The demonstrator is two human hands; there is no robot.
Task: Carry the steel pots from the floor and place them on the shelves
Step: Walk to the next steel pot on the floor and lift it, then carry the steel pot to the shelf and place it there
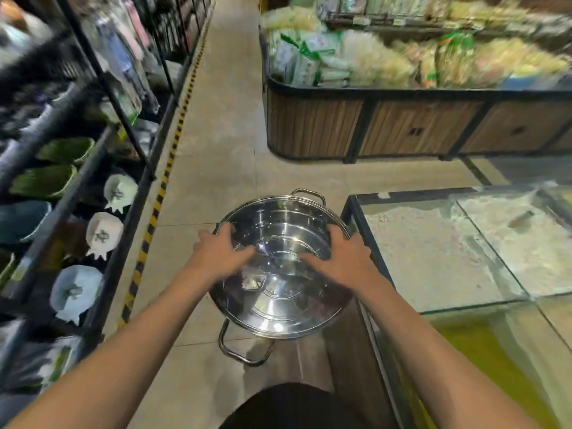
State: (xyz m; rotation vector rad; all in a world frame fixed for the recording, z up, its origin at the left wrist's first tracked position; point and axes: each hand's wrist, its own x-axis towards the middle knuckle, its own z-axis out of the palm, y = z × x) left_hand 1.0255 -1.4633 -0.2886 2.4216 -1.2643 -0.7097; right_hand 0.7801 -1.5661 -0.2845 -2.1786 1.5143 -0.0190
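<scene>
Your fingers [230, 232] on the left hand [221, 253] are curled over the left rim of the steel pot [280, 267], with the thumb side reaching down inside the wall. Your right hand [343, 258] mirrors it on the right rim: the fingers are spread a little and hooked over the edge, so both hands grip the pot from opposite sides. The blur keeps you from telling how tightly each finger presses.

The pot is in front of you in the middle of the aisle, open side up, its shiny inside showing rings and reflections. One loop handle [240, 345] points near, toward you, and the other handle [309, 193] points far. Whether the pot's base touches the tiled floor [213, 150] cannot be told from here.

To your left stands a dark shelf rack [123, 218] holding bowls and baskets, with a yellow-and-black striped strip [161, 193] along its foot. To your right, just beside the pot, is a glass-topped case [433, 249]. Far right sits a wooden bin [402, 125] piled with packaged goods.
</scene>
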